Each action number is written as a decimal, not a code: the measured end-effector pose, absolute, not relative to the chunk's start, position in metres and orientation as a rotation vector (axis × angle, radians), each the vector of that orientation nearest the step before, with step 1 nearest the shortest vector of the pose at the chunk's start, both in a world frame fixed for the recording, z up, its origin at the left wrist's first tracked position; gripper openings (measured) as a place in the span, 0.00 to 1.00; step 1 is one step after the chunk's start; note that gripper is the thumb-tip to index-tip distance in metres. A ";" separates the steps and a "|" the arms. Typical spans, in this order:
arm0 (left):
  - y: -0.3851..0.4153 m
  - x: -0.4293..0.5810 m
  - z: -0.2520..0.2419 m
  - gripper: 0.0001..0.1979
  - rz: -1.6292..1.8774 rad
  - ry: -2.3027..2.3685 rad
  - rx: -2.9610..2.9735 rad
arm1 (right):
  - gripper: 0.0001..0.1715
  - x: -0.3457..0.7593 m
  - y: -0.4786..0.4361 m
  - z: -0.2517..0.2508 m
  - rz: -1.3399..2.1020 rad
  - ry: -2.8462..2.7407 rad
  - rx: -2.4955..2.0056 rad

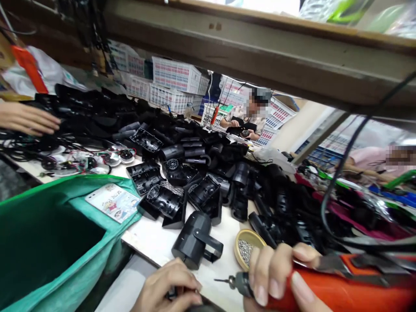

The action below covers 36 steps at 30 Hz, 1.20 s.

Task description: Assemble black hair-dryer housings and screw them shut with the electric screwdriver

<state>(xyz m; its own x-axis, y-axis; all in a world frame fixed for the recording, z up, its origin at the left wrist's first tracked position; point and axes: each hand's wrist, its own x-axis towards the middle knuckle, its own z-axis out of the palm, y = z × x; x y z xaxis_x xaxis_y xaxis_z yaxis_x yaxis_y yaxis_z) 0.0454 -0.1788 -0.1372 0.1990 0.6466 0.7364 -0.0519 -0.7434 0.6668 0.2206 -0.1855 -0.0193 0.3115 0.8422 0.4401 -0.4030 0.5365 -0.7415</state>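
Observation:
My right hand (276,277) is wrapped around an orange electric screwdriver (344,281), whose thin bit points left. At the bottom edge my left hand (170,288) is closed, thumb and fingertips together, over a black plastic part (206,304) that is mostly out of view. Anything tiny between those fingertips is too small to make out. Just beyond my hands a black cylindrical housing with a bracket (195,238) stands on the white tabletop (146,236). Close to the screwdriver's bit sits a yellow bowl (238,255) of small metal screws, partly covered by my right fingers.
Black plastic housings (201,190) are heaped across the table. Wired parts (91,162) lie at left, near another person's hand (29,118). A green fabric bin (61,190) stands at the table's left edge. A cable (328,195) hangs at right, below a shelf beam (253,47).

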 end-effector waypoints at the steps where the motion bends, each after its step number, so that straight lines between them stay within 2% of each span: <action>1: -0.180 0.040 -0.138 0.06 1.602 0.607 1.905 | 0.08 0.209 -0.184 -0.017 0.912 -0.916 -0.542; 4: -0.180 0.033 -0.139 0.04 1.613 0.689 1.883 | 0.08 0.185 -0.180 -0.019 0.950 -0.960 -0.485; 9: -0.178 0.035 -0.139 0.06 1.568 0.675 1.811 | 0.11 0.176 -0.175 -0.029 0.963 -1.065 -0.423; 16: -0.182 0.040 -0.146 0.06 1.625 0.635 1.759 | 0.09 0.168 -0.182 -0.022 0.942 -0.895 -0.534; 20: -0.183 0.038 -0.150 0.10 1.600 0.653 1.701 | 0.08 0.167 -0.184 -0.022 0.937 -0.889 -0.550; 36: -0.186 0.034 -0.138 0.08 1.580 0.595 1.950 | 0.07 0.167 -0.190 -0.027 0.943 -0.854 -0.547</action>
<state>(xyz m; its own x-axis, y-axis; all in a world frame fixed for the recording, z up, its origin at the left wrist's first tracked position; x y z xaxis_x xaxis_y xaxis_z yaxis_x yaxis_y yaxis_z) 0.0339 -0.1857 -0.1378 0.2089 0.6484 0.7320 -0.0046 -0.7479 0.6638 0.1671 -0.1901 -0.0266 0.3120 0.8677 0.3869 -0.4703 0.4949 -0.7307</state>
